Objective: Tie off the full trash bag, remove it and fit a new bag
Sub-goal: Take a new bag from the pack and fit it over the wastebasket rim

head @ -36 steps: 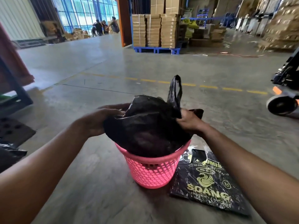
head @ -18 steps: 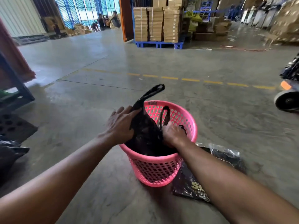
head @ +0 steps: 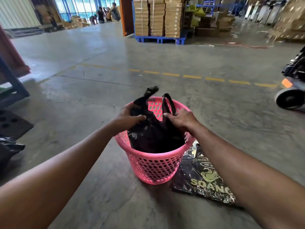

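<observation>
Head view: your left hand (head: 127, 119) and right hand (head: 180, 119) each pinch the black bag (head: 153, 136) inside the pink basket (head: 153, 167) (bag pack (head: 204, 180) just beside it, on floor).

Arms: two long bare arms show, one from each lower corner of the view.
Sleeves: no cloth covers the parts of the arms that show, from the wrists back to the edges of the view.
Left hand (head: 127, 119): it is bare, with no glove. The thumb and the back of the hand show. Some fingers are partly hidden.
Right hand (head: 180, 119): it is bare too, with no glove. The knuckles and the thumb show.
Wrists: both wrists are plain and bare, with no watch or band.
Rings: the fingers that show are plain.
Rest of the body: it is out of view.
</observation>
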Demonstrator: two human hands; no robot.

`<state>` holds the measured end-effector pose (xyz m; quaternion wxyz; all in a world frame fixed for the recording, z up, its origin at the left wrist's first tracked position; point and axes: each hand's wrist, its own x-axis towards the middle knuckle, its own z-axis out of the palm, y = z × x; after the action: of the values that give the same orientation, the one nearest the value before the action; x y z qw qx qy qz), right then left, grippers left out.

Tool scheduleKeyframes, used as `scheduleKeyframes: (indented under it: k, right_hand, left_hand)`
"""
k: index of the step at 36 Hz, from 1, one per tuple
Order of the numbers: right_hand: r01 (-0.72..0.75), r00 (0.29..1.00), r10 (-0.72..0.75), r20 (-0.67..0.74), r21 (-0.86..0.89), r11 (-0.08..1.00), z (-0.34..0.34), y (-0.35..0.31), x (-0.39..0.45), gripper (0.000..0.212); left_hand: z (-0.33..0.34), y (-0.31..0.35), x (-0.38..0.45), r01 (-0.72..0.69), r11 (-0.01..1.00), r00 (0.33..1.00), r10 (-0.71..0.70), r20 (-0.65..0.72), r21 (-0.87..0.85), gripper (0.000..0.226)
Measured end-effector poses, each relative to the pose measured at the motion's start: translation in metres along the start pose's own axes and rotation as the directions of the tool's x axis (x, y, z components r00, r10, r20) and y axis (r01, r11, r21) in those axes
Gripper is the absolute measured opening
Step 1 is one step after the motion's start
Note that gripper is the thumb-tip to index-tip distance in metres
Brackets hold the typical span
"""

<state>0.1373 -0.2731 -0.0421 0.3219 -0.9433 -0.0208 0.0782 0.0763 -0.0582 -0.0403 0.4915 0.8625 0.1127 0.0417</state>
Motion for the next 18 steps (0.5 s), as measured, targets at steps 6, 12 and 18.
scheduleKeyframes:
  k: [6, 12, 18]
  right_hand:
    - [0.095, 0.988, -0.094, -0.12, 0.001, 0.995, -0.039, 0.008, -0.013, 0.033]
    - [0.187, 0.98, -0.17, -0.102, 0.198, 0.962, -0.073, 0.048, -0.021, 0.021]
    - [0.163, 0.976, -0.196, 0.094, 0.274, 0.948, -0.1, 0.067, -0.044, 0.015]
  left_hand:
    - [-0.033, 0.008, -0.013, 0.078, 0.989, 0.954, -0.037, -0.299, 0.126, 0.098]
    - [-0.066, -0.014, -0.014, 0.122, 0.991, 0.982, -0.113, -0.154, 0.047, 0.06]
    - [-0.067, -0.004, -0.043, 0.011, 0.975, 0.994, 0.014, -0.108, 0.223, 0.019]
